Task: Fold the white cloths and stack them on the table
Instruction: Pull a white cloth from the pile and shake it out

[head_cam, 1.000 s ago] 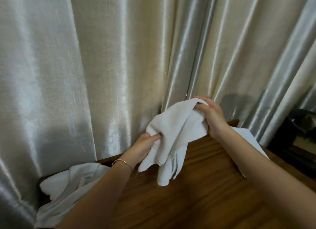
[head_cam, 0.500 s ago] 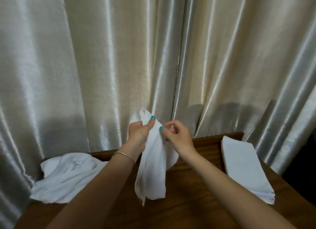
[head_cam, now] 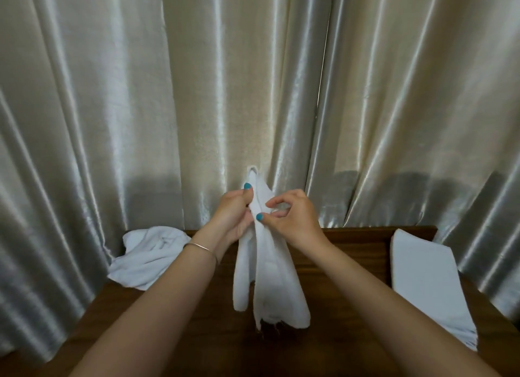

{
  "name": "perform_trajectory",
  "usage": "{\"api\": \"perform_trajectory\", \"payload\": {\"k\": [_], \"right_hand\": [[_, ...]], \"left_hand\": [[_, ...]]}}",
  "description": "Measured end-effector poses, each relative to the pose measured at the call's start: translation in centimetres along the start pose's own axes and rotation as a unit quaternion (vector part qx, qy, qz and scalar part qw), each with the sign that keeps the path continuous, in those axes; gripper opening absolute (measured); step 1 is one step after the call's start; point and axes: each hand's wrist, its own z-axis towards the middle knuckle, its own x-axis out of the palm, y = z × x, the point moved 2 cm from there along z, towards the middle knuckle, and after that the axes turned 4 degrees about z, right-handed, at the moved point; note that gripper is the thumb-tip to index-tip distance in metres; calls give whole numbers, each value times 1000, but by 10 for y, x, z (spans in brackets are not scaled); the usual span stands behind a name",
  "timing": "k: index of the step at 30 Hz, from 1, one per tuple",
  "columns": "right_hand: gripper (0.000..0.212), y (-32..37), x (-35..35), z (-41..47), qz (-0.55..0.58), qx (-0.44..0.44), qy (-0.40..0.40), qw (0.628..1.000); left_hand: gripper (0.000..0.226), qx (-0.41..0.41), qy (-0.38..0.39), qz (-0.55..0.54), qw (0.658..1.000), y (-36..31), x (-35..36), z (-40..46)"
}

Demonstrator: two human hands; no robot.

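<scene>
A white cloth [head_cam: 270, 281] hangs bunched and unfolded above the middle of the wooden table [head_cam: 346, 264]. My left hand [head_cam: 235, 216] grips its top corner, thumb up against the fabric. My right hand [head_cam: 292, 216] pinches the cloth's edge just beside the left hand. A crumpled heap of white cloths [head_cam: 149, 257] lies at the table's back left corner. A neat stack of folded white cloths [head_cam: 427, 283] lies along the right side.
Shiny cream curtains [head_cam: 253, 95] hang close behind the table and wrap round its left and right sides. Bare wood shows under and in front of the hanging cloth.
My hands came together from wide apart and now hold the cloth's top close to each other. The cloth hangs longer and narrower. The view shifted, showing more of the table.
</scene>
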Motion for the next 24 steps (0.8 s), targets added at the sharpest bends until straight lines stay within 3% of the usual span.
{"api": "perform_trajectory", "payload": {"k": [8,11,13,18,21,24], "right_hand": [[14,-2,1,-5,16,12,9,1000],[11,-11,9,-5,7,9,3,1000],[10,-14,14,-4,3,8,-9,1000],[5,-17,23,0,-75,-5,-55,996],[9,-13,23,9,-185,19,-35,982],[7,-12,10,22,-238,14,-35,971]], "left_hand": [[29,-2,12,24,1000,3,3,-8],[17,3,-11,112,994,10,7,-3],[12,5,-39,104,994,13,7,2],[20,6,-33,122,992,13,-12,16],[22,100,-74,269,955,-1,-41,22],[21,221,-74,443,866,-24,-71,27]]}}
